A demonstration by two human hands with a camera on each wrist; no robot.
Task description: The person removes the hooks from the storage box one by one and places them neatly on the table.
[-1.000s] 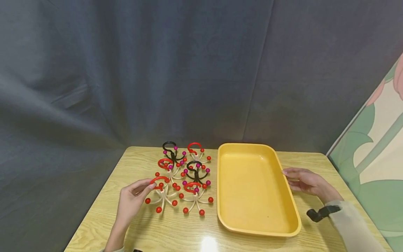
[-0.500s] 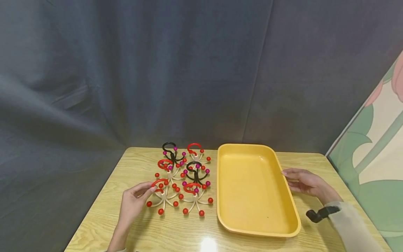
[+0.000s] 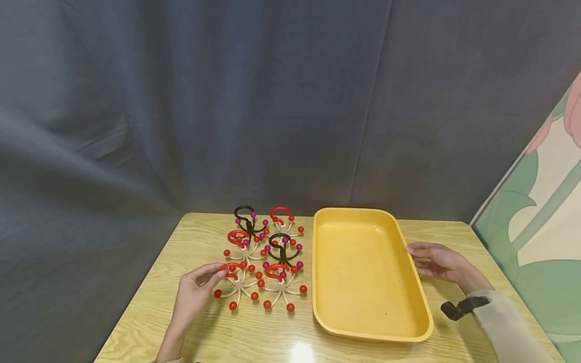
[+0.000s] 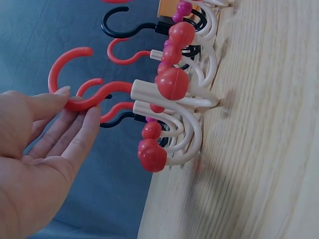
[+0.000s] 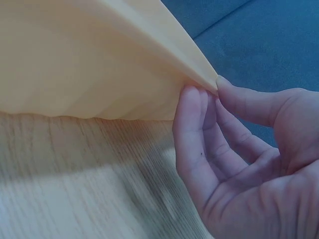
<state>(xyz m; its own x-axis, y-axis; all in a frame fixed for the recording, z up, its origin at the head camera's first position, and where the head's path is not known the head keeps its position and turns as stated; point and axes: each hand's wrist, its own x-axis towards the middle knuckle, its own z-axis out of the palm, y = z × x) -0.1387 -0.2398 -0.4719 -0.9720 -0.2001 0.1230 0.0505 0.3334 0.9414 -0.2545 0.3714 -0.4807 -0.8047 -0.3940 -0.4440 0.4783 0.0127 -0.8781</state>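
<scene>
My left hand [image 3: 192, 292] pinches the red top hook of the near-left hanging hook [image 3: 238, 285], which has white curved prongs tipped with red balls. The left wrist view shows thumb and fingers on the bend of that hook [image 4: 117, 88]; it stands upright, its prongs at the table. Close by, two rows of similar hanging hooks include a red-and-white one [image 3: 281, 285] to its right and a black one [image 3: 283, 252] with magenta balls. At the right, my right hand [image 3: 442, 262] pinches the rim of a yellow tray [image 3: 363, 277], thumb outside and fingers beneath the lip [image 5: 202, 79].
The wooden table [image 3: 150, 307] bears everything. A dark grey curtain [image 3: 272, 111] hangs behind its back edge. At the far right stands a panel [image 3: 544, 217] with a leaf and flower pattern. No hanging hook lies in the tray.
The left hand, with the near-left hanging hook, has shifted slightly right and toward the near side. Its prongs have turned a little. The right hand and tray have stayed about where they were.
</scene>
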